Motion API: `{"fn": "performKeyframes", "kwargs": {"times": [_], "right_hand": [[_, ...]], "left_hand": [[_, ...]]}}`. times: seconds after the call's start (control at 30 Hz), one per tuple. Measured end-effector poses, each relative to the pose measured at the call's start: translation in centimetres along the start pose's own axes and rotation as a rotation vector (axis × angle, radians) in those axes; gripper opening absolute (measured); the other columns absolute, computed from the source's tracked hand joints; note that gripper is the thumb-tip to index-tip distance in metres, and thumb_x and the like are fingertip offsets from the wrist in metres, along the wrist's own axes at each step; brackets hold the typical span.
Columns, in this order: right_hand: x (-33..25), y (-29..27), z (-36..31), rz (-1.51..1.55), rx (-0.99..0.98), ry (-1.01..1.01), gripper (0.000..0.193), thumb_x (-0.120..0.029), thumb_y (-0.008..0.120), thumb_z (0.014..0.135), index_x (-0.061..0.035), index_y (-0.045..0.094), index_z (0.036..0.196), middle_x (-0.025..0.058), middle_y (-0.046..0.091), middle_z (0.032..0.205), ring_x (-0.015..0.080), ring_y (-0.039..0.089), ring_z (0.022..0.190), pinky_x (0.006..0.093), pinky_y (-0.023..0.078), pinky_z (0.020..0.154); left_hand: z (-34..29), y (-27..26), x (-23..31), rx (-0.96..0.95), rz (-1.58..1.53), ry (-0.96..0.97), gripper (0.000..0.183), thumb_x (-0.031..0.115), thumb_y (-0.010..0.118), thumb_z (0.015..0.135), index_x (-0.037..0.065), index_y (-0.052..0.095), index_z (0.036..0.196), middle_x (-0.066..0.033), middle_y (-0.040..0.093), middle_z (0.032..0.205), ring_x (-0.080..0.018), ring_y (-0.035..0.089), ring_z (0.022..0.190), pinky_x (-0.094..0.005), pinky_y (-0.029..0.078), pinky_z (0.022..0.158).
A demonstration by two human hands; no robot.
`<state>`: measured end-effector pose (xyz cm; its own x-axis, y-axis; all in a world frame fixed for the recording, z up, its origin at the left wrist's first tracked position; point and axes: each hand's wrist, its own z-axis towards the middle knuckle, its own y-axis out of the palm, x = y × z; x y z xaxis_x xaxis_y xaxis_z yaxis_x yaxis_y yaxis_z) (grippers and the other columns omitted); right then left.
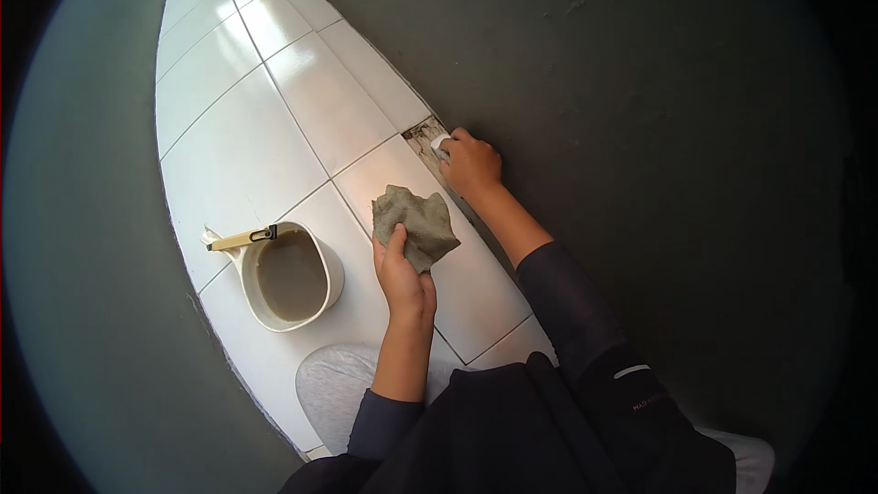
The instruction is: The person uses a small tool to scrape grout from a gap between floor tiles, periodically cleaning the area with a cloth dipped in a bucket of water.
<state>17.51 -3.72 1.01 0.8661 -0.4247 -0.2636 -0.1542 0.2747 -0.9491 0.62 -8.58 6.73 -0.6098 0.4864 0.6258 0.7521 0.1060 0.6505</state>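
My left hand [400, 282] grips a ragged, flat grey-brown piece [416, 221], a cloth by its look, thumb on top. It is held up above the white tiles. Farther off and to the right, my right hand [472, 163] is closed around a small white piece [441, 146]; its kind is mostly hidden by the fingers. That white piece is at a narrow strip [422, 134] along the wall where no tile covers the rough, stained base. Left of my left hand stands a white plastic dipper [335, 276] with murky grey-brown water [293, 276] in it.
A yellow utility knife [240, 240] lies across the dipper's handle and rim. White tiles [240, 123] run away from me as a long strip between a dark grey wall [640, 110] on the right and a grey surface [91, 220] on the left. My knee [334, 389] rests near the dipper.
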Motion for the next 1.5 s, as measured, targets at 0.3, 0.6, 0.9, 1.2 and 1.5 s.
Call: {"fn": "performKeyframes", "kwargs": {"times": [0.3, 0.6, 0.9, 1.2, 1.5], "right_hand": [[4.4, -6.5, -18.2, 0.080, -0.112, -0.019, 0.025, -0.016, 0.069, 0.069, -0.0180, 0.068, 0.094, -0.0016, 0.058, 0.110, 0.0252, 0.063, 0.080, 0.0375, 0.054, 0.069], [2.8, -4.0, -13.3, 0.052, 0.000, -0.126, 0.019, -0.015, 0.068, 0.065, -0.0145, 0.068, 0.084, -0.0011, 0.060, 0.105, 0.0241, 0.062, 0.074, 0.0354, 0.054, 0.064], [-2.2, 1.3, 2.3, 0.005, -0.048, -0.122, 0.020, -0.017, 0.066, 0.067, -0.0161, 0.070, 0.087, -0.0006, 0.062, 0.102, 0.0263, 0.064, 0.082, 0.0394, 0.053, 0.071], [-0.2, -1.6, -6.6, 0.064, -0.109, -0.009, 0.021, -0.016, 0.065, 0.069, -0.0155, 0.070, 0.090, 0.0002, 0.061, 0.106, 0.0270, 0.064, 0.083, 0.0392, 0.053, 0.073], [4.1, -6.9, -20.5, 0.036, -0.028, 0.047, 0.024, -0.014, 0.070, 0.066, -0.0138, 0.069, 0.090, 0.0003, 0.059, 0.110, 0.0264, 0.063, 0.077, 0.0367, 0.054, 0.065]], "left_hand": [[0.6, -0.8, 0.8, 0.071, -0.059, 0.007, 0.039, 0.009, 0.043, 0.093, 0.002, 0.038, 0.131, -0.0118, 0.049, 0.125, -0.0241, 0.049, 0.115, -0.0372, 0.042, 0.098], [-0.4, -0.2, 0.4, 0.036, -0.068, -0.050, 0.039, 0.009, 0.043, 0.093, 0.001, 0.038, 0.131, -0.0126, 0.050, 0.124, -0.0234, 0.050, 0.114, -0.0367, 0.042, 0.097], [0.0, 0.0, 0.3, 0.021, -0.017, -0.023, 0.038, 0.009, 0.043, 0.093, 0.001, 0.039, 0.129, -0.0120, 0.050, 0.123, -0.0222, 0.051, 0.113, -0.0358, 0.041, 0.097], [1.1, -1.0, 1.2, 0.031, -0.004, -0.011, 0.038, 0.009, 0.042, 0.093, 0.003, 0.039, 0.130, -0.0115, 0.050, 0.124, -0.0226, 0.050, 0.114, -0.0357, 0.041, 0.097], [-0.3, -0.1, 0.4, 0.019, -0.057, -0.073, 0.039, 0.009, 0.042, 0.093, 0.001, 0.038, 0.131, -0.0123, 0.049, 0.126, -0.0233, 0.049, 0.115, -0.0364, 0.040, 0.099]]}}
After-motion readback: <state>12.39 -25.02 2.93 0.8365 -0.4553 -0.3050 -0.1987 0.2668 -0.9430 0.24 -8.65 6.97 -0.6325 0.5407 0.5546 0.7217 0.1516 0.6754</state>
